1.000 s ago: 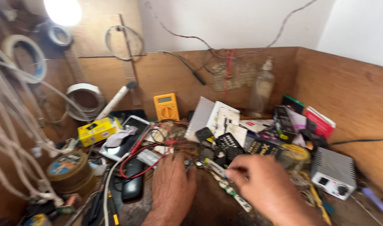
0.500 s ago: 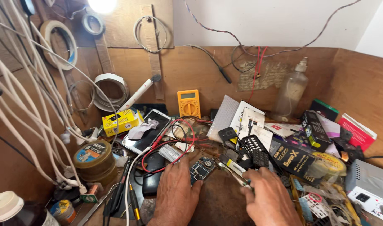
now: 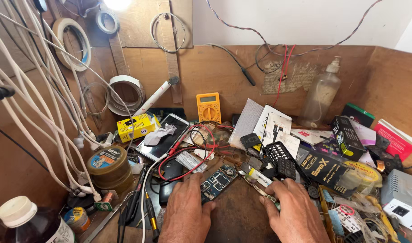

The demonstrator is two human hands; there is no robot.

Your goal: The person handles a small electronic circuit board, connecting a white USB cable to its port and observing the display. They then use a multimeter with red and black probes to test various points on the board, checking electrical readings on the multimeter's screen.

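A small blue-green circuit board [image 3: 218, 181] lies flat on the worn brown bench top [image 3: 235, 216], tilted on a diagonal, in the narrow working patch between the person's two hands; lying flat like this keeps its face turned up toward the head camera. The left hand [image 3: 186, 208] rests palm-down with its fingers loosely together, the fingertips touching or just overlapping the board's lower left edge, apparently to steady it against the bench. The right hand [image 3: 292, 210] sits a little apart to the board's right, fingers curled around a thin metal tool, likely tweezers [image 3: 259, 187], whose tip points up and left toward the board without clearly reaching it; how tightly it is gripped cannot be told. Just behind the board, red and black test leads [image 3: 198, 153] loop across a smartphone [image 3: 163, 137] lying face-up, and the yellow multimeter [image 3: 209, 107] leans against the wooden back wall. A black keypad [image 3: 281, 160] lies near the right hand, a round tin [image 3: 108, 165] stands well to the left, and a clear pump bottle [image 3: 320, 94] stands at the back right.
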